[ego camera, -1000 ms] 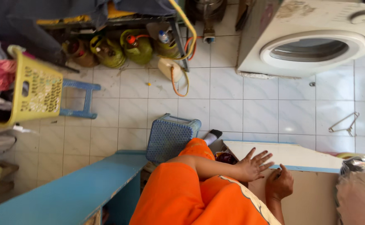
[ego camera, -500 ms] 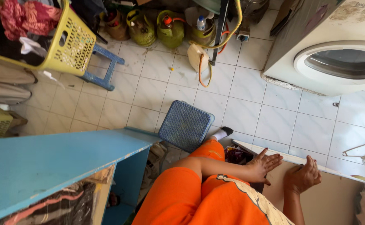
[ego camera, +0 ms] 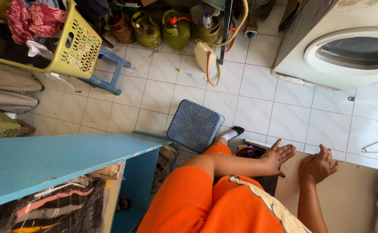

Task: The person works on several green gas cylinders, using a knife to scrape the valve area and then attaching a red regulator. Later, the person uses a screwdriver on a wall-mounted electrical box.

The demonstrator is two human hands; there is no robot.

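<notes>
Beige board, lower right, lying flat, its far edge over the tiled floor. Left hand rests palm down at the board's far-left corner, fingers spread and extended; right hand lies flat on the board just beside it, fingers slightly spread. Neither pinches anything. Beyond the left hand, a blue stool. Left, a blue shelf. Upper right, a washing machine; upper left, a yellow laundry basket.

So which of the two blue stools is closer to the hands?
The square-topped stool standing free on the tiles, just beyond the left hand. The other stool sits far off under the yellow basket.
</notes>
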